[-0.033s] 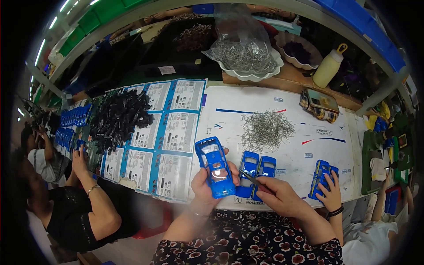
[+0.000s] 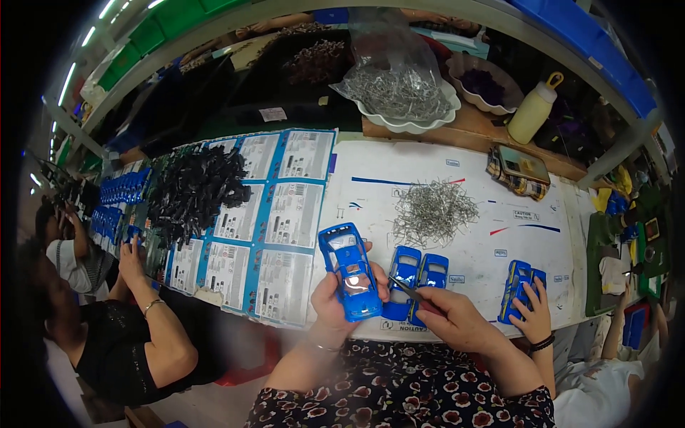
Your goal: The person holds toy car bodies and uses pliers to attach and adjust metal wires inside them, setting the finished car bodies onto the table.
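My left hand (image 2: 327, 303) is closed around a blue toy car body (image 2: 352, 274), held tilted above the table's near edge with its roof and windows showing. In my right hand (image 2: 453, 321) is a slim dark tool (image 2: 407, 288) with a reddish handle; its exact kind is hard to make out. The tool's tip is close to the fingers of my left hand, beside the car. Just right of that car, a blue toy car (image 2: 404, 266) and a second blue toy car (image 2: 433, 271) lie side by side on the white sheet, partly behind my right hand.
A pile of thin bent metal wires (image 2: 435, 214) lies beyond the cars. Black parts (image 2: 193, 189) are heaped on printed cards (image 2: 285, 214) at left. A co-worker's hand (image 2: 531, 317) rests on blue cars (image 2: 515, 282) at right. A white bowl (image 2: 407, 127) and a bottle (image 2: 532, 113) stand behind.
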The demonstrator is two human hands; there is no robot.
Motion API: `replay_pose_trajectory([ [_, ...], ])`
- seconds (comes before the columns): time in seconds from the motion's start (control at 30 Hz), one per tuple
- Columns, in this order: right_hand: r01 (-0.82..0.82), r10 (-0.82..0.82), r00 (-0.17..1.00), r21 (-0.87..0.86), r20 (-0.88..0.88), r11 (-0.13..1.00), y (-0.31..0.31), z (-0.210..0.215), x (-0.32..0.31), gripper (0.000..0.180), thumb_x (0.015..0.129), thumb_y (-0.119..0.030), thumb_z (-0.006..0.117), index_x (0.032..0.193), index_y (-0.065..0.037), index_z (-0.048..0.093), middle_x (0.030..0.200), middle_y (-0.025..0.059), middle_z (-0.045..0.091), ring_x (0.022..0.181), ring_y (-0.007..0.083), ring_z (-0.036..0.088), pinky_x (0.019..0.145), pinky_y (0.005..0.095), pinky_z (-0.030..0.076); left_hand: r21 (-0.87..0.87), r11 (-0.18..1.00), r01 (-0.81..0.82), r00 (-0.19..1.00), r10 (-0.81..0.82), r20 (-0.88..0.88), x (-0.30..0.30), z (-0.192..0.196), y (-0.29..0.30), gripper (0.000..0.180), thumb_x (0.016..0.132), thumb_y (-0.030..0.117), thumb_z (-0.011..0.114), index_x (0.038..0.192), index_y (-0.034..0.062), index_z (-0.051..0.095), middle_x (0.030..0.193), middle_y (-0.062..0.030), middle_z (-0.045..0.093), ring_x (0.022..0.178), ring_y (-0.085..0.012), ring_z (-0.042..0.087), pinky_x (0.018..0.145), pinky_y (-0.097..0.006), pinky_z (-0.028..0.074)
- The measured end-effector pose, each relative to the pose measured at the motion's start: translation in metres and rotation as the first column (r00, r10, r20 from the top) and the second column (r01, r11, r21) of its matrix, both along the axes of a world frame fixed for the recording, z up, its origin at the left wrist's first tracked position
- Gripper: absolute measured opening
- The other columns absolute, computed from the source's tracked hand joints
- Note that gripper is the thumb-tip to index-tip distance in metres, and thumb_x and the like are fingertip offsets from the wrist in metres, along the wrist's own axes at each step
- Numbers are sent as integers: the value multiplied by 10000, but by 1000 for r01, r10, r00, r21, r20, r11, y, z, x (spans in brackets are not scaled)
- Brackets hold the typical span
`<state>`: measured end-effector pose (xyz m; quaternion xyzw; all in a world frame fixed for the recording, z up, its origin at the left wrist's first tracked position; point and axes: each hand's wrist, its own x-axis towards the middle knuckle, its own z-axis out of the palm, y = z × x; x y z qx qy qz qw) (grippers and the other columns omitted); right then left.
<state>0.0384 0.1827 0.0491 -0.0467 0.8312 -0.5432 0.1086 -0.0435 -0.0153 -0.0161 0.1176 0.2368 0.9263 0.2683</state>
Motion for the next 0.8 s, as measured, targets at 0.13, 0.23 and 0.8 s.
replay_pose_trajectory([
  [0.13, -18, 19, 996, 24, -83, 1000, 1, -4, 5, 286, 845, -147, 607, 1075, 15, 557, 847, 166, 604, 750, 273, 591, 675, 341, 458, 29, 999, 36, 999, -36, -2, 3, -6, 1, 796, 816, 571, 530, 1377, 45, 323, 1021, -215, 573, 816, -311, 595, 726, -407, 479],
  [0.23, 46, -47, 999, 58, 5, 997, 3, -4, 7, 276, 842, -136, 602, 1072, 11, 561, 842, 167, 603, 743, 274, 593, 664, 342, 460, 33, 999, 25, 999, -26, 36, 5, -3, 1, 774, 804, 485, 628, 1365, 49, 321, 1137, -183, 545, 917, -320, 596, 795, -433, 496],
  [0.8, 93, -34, 949, 177, -314, 980, -12, 7, 0, 303, 793, -98, 637, 1070, -17, 548, 818, 153, 590, 726, 339, 586, 609, 384, 468, -9, 990, -138, 990, 138, -27, -3, 30, -2, 767, 779, 163, 660, 1426, 225, 252, 1361, -186, 372, 1151, -424, 493, 780, -537, 550],
])
